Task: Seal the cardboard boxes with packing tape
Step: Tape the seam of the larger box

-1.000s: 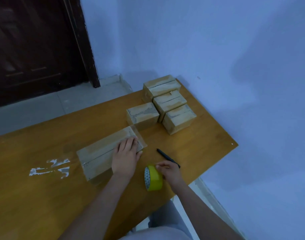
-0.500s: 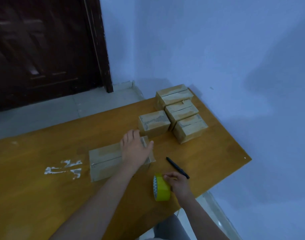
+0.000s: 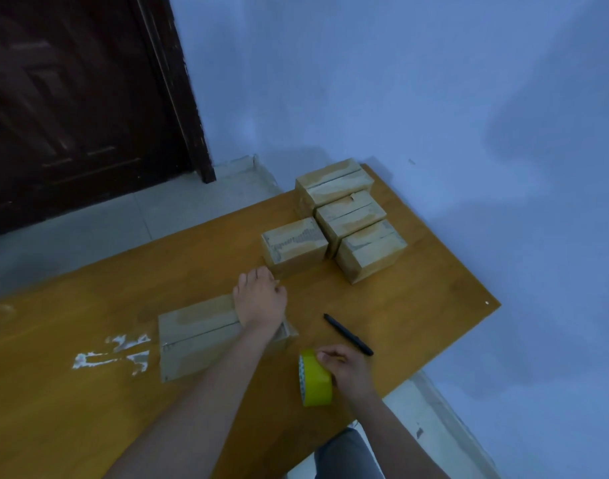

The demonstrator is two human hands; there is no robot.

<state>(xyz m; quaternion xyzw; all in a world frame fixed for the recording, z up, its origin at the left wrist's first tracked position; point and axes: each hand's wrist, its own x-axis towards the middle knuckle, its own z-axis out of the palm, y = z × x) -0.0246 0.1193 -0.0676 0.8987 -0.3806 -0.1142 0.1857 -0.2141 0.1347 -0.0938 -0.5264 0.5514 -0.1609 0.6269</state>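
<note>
A long cardboard box (image 3: 199,335) lies on the wooden table (image 3: 88,409) in front of me. My left hand (image 3: 260,299) reaches over its far right end, fingers stretched toward the small box (image 3: 294,245) behind it. Whether the fingertips touch that small box I cannot tell. My right hand (image 3: 348,369) grips a yellow roll of packing tape (image 3: 315,378) standing on edge near the table's front edge. Three more small boxes (image 3: 351,214) stand in a row at the back right.
A black pen (image 3: 348,334) lies on the table just beyond my right hand. White tape scraps (image 3: 113,352) stick to the tabletop left of the long box. A dark door (image 3: 71,98) and a blue wall stand behind the table.
My left hand lifted off the top of the long box and moved forward past its far end toward the small box. My right hand stays on the tape roll.
</note>
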